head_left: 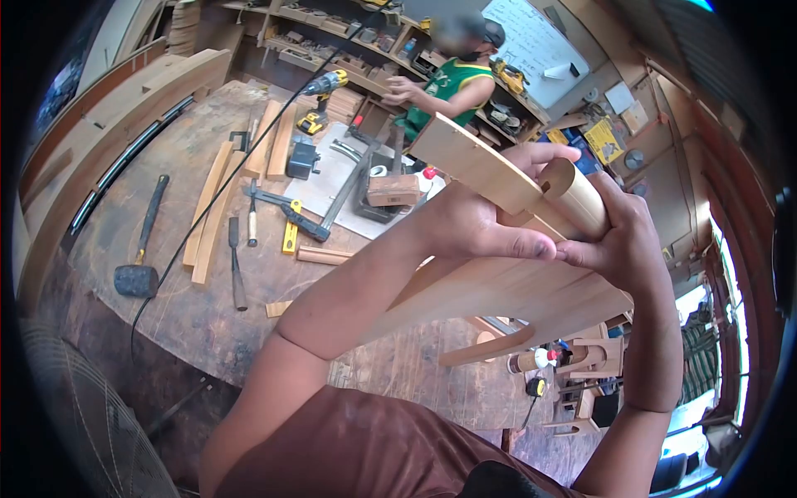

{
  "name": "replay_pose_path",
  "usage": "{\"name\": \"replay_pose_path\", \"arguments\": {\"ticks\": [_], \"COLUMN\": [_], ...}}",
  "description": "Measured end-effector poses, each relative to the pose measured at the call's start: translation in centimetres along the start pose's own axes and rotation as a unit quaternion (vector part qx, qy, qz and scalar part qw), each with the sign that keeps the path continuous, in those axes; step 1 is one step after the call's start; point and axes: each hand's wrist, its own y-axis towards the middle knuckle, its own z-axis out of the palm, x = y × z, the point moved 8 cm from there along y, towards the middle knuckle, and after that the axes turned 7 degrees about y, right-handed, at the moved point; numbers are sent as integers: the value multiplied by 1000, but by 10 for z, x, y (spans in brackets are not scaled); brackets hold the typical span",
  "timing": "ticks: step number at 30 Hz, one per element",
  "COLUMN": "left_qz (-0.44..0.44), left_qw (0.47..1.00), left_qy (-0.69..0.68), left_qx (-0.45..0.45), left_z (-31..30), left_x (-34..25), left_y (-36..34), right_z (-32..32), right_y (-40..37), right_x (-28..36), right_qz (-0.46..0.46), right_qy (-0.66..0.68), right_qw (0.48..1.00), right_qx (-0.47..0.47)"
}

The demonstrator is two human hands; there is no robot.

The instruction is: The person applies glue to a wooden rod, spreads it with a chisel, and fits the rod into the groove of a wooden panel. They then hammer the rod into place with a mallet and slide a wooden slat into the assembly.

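My left hand [469,222] is wrapped round a flat, pale wooden strip [477,162], its thumb stretched along the near side. Closed round a short, thick wooden cylinder [579,199] is my right hand [627,228]. The strip's end meets the cylinder, and both thumbs nearly touch there. How the two pieces join is hidden by my fingers. Under my hands stands a broad, smooth wooden panel [490,290] with a curved lower edge, partly covered by my left forearm.
On the workbench [199,332] lie a rubber mallet [137,278], a chisel [238,266], wooden strips [212,216], a clamp [286,207] and a cordless drill [320,100]. A glue bottle [534,359] is at lower right. Another person [457,87] stands across the bench. A black cable [224,178] crosses the view.
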Motion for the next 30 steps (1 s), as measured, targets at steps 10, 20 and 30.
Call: {"name": "replay_pose_path", "arguments": {"ticks": [10,20,30], "left_qz": [76,86,131], "left_qw": [995,982,990], "left_qy": [-63,-161,-40], "left_qx": [10,45,40], "left_z": [1,7,2], "left_x": [7,7,6], "left_y": [13,20,21], "right_z": [1,12,-2], "right_y": [3,-9,-24], "right_x": [5,-16,-47], "right_qz": [-42,71,-26], "right_qy": [-66,-61,102], "right_qw": [997,995,986], "right_qx": [-11,45,130]}}
